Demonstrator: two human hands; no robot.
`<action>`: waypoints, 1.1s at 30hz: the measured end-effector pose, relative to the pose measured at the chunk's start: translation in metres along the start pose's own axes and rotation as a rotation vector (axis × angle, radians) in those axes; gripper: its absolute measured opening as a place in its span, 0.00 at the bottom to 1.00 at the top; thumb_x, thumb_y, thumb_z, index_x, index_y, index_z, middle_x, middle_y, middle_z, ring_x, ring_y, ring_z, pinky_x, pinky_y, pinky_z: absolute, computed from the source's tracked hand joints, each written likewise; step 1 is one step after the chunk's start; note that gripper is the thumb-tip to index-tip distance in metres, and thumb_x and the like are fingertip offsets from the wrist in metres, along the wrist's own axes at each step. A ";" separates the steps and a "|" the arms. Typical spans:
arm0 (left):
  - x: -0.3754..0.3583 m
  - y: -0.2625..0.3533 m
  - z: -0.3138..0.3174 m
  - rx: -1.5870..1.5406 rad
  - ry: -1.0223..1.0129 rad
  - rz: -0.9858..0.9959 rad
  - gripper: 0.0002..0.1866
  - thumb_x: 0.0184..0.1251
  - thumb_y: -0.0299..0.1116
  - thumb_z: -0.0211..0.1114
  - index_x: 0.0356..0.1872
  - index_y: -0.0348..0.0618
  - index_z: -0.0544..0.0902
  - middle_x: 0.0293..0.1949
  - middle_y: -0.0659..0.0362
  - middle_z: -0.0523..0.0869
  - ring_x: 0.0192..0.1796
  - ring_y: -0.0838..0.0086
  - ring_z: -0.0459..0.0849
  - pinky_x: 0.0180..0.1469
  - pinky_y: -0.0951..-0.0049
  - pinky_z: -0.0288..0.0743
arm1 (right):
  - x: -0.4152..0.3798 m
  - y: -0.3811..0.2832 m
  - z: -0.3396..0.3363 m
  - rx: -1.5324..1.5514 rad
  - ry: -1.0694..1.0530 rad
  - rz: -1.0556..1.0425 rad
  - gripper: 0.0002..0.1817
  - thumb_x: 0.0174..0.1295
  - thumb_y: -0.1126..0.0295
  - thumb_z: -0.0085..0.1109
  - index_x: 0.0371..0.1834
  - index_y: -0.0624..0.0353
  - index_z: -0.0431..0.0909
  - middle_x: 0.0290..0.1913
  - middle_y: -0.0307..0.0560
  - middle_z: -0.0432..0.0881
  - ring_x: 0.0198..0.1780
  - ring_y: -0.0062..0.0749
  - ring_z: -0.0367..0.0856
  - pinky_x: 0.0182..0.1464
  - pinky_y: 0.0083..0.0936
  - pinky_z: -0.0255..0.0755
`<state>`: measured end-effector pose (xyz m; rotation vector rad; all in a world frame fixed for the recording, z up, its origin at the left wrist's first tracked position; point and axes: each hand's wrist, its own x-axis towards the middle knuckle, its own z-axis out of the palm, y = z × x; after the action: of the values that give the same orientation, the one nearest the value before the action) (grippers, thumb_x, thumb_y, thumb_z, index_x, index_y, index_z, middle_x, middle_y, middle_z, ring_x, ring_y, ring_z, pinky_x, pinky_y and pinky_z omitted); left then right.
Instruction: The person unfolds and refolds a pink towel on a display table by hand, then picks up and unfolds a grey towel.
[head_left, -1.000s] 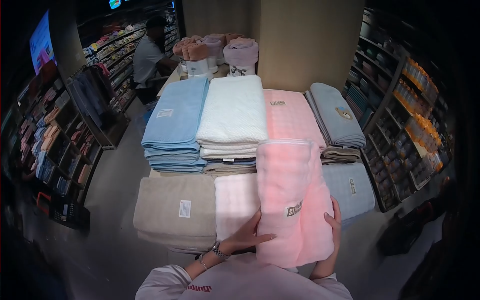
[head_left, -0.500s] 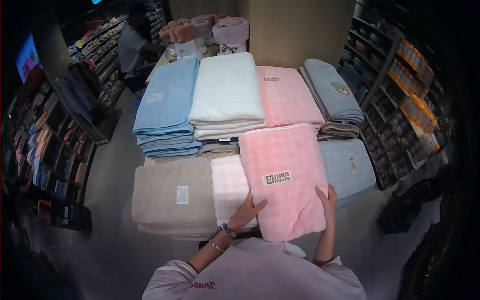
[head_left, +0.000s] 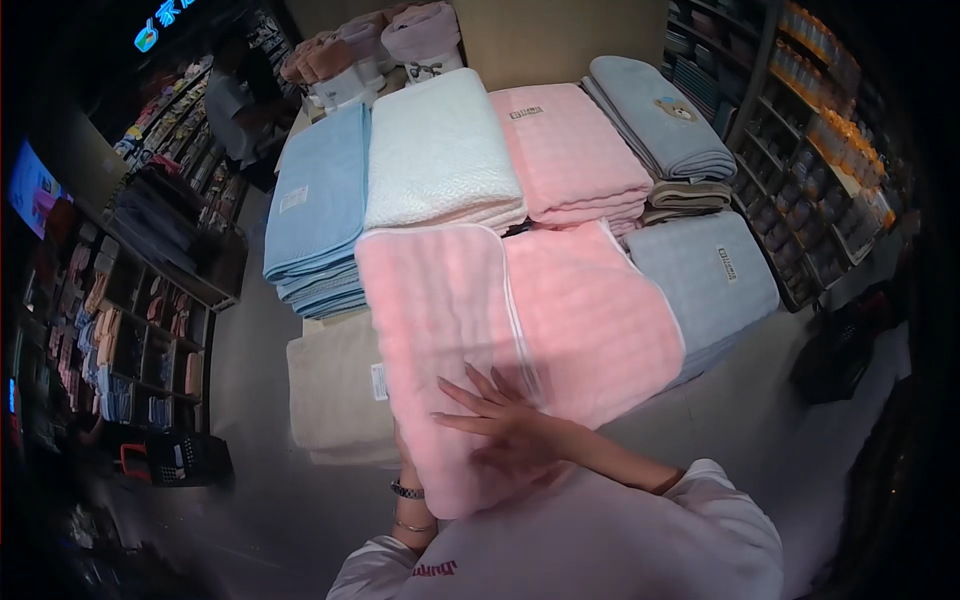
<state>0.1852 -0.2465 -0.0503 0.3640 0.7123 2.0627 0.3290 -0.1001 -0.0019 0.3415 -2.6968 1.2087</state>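
A pink towel [head_left: 435, 300] lies unfolded to the left and partly opened across the front of the display, its white-edged right part spread beside it. My right hand [head_left: 505, 415] rests on the pink cloth with its fingers spread. My left hand is hidden beneath the left part of the towel; only the wrist with a watch and bangle shows below it. Under the towel's left edge is a folded beige towel [head_left: 335, 385]. A grey-blue folded stack [head_left: 705, 285] sits at the right.
Behind are blue [head_left: 322, 190], white [head_left: 440, 150], pink [head_left: 570, 150] and grey bear [head_left: 665, 120] towel stacks. Rolled towels [head_left: 420, 35] stand at the back. A person [head_left: 235, 110] is at the back left. A basket [head_left: 180, 458] is on the left; shelves line both sides.
The folded pink towel has been opened out leftward, and its label no longer shows. My right hand has moved left onto the cloth. My left hand has gone under it. The view has shifted.
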 end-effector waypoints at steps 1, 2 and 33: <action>-0.003 0.012 -0.013 -0.039 -0.005 0.007 0.33 0.78 0.51 0.37 0.71 0.34 0.55 0.68 0.48 0.64 0.68 0.62 0.66 0.70 0.61 0.58 | 0.010 0.005 0.018 -0.066 0.009 -0.001 0.33 0.64 0.61 0.56 0.73 0.42 0.58 0.78 0.43 0.44 0.78 0.53 0.35 0.73 0.58 0.32; -0.008 0.020 -0.024 -0.003 0.084 0.028 0.32 0.77 0.51 0.40 0.70 0.35 0.56 0.68 0.49 0.65 0.67 0.62 0.67 0.69 0.62 0.58 | 0.014 0.010 0.030 -0.134 0.018 -0.004 0.33 0.64 0.60 0.56 0.73 0.41 0.58 0.78 0.43 0.45 0.78 0.52 0.36 0.73 0.59 0.33; 0.047 0.017 0.014 2.136 0.421 0.540 0.36 0.66 0.38 0.60 0.71 0.35 0.56 0.71 0.36 0.52 0.71 0.43 0.54 0.68 0.45 0.46 | -0.047 0.117 -0.037 -0.805 0.668 0.670 0.31 0.63 0.51 0.53 0.71 0.38 0.63 0.75 0.52 0.52 0.74 0.57 0.49 0.71 0.62 0.34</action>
<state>0.1551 -0.2100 -0.0297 1.2989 3.1030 0.8320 0.3442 0.0097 -0.0721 -0.9414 -2.4220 0.1361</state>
